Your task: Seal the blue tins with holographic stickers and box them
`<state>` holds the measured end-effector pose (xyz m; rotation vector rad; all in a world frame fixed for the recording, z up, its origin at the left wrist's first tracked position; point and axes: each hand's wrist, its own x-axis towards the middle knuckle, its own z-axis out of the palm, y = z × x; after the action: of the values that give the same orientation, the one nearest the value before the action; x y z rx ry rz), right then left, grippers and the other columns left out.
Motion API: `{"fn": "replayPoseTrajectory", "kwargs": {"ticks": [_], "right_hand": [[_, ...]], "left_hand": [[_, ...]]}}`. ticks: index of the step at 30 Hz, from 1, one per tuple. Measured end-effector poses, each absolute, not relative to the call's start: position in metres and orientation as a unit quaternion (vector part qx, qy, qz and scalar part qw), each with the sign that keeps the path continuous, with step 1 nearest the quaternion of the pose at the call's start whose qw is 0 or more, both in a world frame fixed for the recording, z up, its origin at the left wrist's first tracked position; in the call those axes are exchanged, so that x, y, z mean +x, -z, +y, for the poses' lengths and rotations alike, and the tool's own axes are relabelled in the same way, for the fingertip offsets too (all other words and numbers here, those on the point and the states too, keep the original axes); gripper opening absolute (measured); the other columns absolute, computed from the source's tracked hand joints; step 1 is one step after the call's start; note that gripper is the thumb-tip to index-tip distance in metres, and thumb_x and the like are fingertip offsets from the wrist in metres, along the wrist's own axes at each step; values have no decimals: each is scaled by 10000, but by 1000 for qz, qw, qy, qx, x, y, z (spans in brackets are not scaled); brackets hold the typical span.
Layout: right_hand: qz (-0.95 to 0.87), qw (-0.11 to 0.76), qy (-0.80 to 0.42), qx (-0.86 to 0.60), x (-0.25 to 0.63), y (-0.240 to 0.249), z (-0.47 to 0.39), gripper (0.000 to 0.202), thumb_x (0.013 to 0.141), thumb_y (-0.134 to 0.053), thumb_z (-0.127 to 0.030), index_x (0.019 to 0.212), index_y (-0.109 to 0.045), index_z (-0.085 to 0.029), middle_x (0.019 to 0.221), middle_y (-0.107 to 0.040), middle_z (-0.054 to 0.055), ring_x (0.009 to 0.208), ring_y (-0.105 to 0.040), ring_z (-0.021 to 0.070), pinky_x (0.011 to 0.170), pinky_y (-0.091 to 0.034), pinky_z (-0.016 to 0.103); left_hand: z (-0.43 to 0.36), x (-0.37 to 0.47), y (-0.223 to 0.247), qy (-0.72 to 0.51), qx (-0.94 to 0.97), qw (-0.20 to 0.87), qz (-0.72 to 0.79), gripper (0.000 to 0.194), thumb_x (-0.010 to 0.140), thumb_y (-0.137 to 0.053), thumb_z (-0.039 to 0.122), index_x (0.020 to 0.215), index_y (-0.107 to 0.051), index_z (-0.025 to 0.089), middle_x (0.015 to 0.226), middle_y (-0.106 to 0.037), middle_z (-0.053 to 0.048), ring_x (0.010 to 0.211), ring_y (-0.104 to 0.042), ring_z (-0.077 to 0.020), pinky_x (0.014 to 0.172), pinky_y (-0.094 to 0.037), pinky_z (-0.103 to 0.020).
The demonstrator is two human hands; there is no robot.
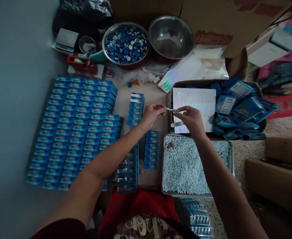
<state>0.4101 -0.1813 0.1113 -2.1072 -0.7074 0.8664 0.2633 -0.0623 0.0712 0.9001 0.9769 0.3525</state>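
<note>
My left hand (154,114) and my right hand (189,118) meet over the middle of the table, fingers pinched. Between them stretches a thin whitish strip (170,109), held at one end by each hand. Below my right hand lies a shiny white sheet (195,99) on top of a carton, with a short pale strip (177,124) at its left edge. Beside my left hand is a short row of small blue boxes (135,111); the far ones carry white bands. Another short row of blue boxes (151,149) sits nearer to me.
Many blue boxes stand in columns (73,132) at left. A tray (164,166) of pale blue pellets is at front right, with blue packets (235,106) behind it. At the back are a bowl (106,49) of blue discs, a metal bowl (171,36) and a red tape dispenser (88,66).
</note>
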Motion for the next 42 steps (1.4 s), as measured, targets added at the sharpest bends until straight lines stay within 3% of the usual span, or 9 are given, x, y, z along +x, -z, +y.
{"fn": "replayPoseTrajectory", "kwargs": {"ticks": [7, 14, 19, 23, 27, 33, 42], "right_hand": [[-248, 391, -406, -788, 378, -81, -154, 398, 631, -821, -513, 828, -726, -180, 603, -612, -26, 571, -461, 119, 578, -311, 281], [-300, 353, -427, -776, 355, -63, -123, 413, 683, -778, -567, 797, -761, -170, 582, -587, -30, 556, -422, 110, 560, -290, 269], [-298, 292, -426, -803, 339, -56, -101, 375, 691, -795, -534, 753, -780, -164, 568, -588, -21, 542, -434, 113, 537, -283, 273], [-330, 210, -391, -833, 321, -40, -79, 299, 781, -773, -467, 759, -798, -170, 579, -599, -18, 580, -512, 132, 568, -303, 267], [-353, 161, -346, -854, 310, -22, -54, 313, 849, -747, -469, 777, -812, -172, 632, -648, 1, 662, -586, 152, 601, -324, 268], [-338, 141, -309, -878, 308, -7, -24, 231, 821, -800, -426, 804, -811, -196, 724, -711, 19, 722, -632, 183, 631, -373, 274], [-352, 108, -289, -884, 307, 2, -17, 205, 820, -800, -413, 829, -819, -209, 840, -777, 74, 817, -685, 235, 665, -406, 294]], "left_hand": [[-37, 222, -63, -184, 373, 761, 497, 105, 860, -816, 136, 821, -727, 174, 758, -701, 1, 679, -619, -92, 688, -460, -239], [-15, 187, -45, -190, 323, 767, 520, 142, 842, -798, 95, 768, -694, 158, 718, -685, 7, 659, -622, -91, 721, -505, -244], [-8, 172, -25, -190, 376, 721, 550, 165, 854, -783, 124, 752, -663, 174, 719, -673, 8, 636, -622, -105, 697, -527, -251], [-6, 157, -5, -194, 445, 644, 591, 155, 871, -722, 132, 755, -635, 189, 720, -667, 9, 625, -632, -131, 675, -541, -267], [10, 146, 8, -205, 532, 560, 601, 80, 878, -681, 169, 804, -671, 197, 736, -694, 0, 686, -668, -158, 707, -528, -269], [42, 149, 17, -182, 636, 449, 601, 45, 864, -713, 212, 853, -756, 219, 913, -799, -51, 921, -723, -223, 865, -512, -316], [46, 154, 30, -159, 641, 436, 612, 72, 888, -697, 171, 854, -740, 217, 955, -802, -72, 928, -717, -229, 881, -499, -335]]}}
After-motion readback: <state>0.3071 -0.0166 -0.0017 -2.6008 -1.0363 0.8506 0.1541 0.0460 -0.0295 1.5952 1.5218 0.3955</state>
